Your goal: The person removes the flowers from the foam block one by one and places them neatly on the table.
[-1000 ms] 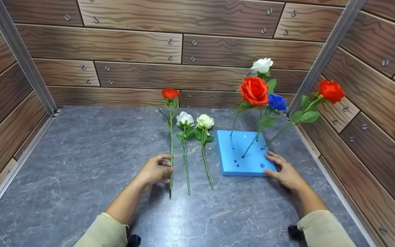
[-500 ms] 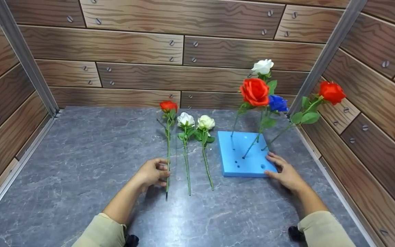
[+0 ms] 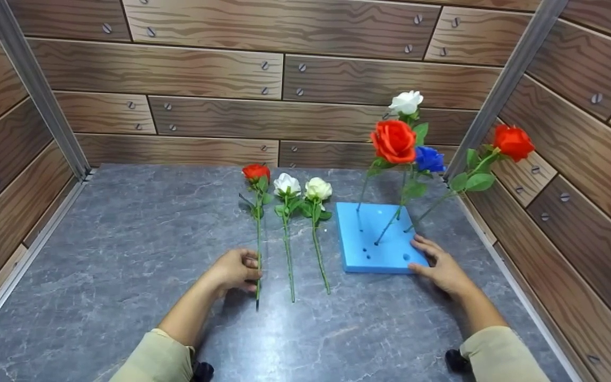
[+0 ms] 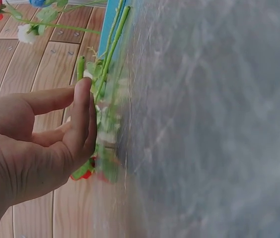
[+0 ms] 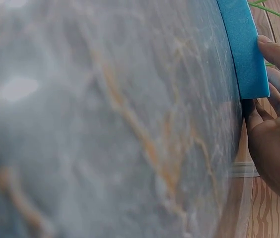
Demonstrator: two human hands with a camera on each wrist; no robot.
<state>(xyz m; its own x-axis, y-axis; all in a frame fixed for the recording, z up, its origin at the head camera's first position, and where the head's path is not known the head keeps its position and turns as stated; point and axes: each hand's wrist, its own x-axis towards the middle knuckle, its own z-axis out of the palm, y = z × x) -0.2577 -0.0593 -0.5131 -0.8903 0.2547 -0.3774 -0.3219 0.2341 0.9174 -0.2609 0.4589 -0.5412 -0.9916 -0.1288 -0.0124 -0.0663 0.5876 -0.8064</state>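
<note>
My left hand (image 3: 237,270) pinches the green stem of a red rose (image 3: 256,172) close over the table. In the left wrist view the stem's cut end (image 4: 81,67) pokes out past the fingertips. A white rose (image 3: 287,184) and a cream rose (image 3: 318,189) lie side by side to its right. My right hand (image 3: 443,269) holds a blue foam block (image 3: 356,260) by its near right corner, thumb at the front and fingers along the side. Two red roses (image 3: 393,141), a white rose (image 3: 406,102) and a blue rose (image 3: 429,158) stand in its holes.
Wood-patterned walls (image 3: 210,119) with metal corner posts (image 3: 45,106) close in the grey marbled table (image 3: 141,228) at the back and sides. Several unfilled holes show in the front part of the block. The standing red rose (image 3: 513,142) on the right leans outward.
My left hand has drawn the red rose slightly left and toward me, and its bloom has come lower. The right hand and the blue block stay in place.
</note>
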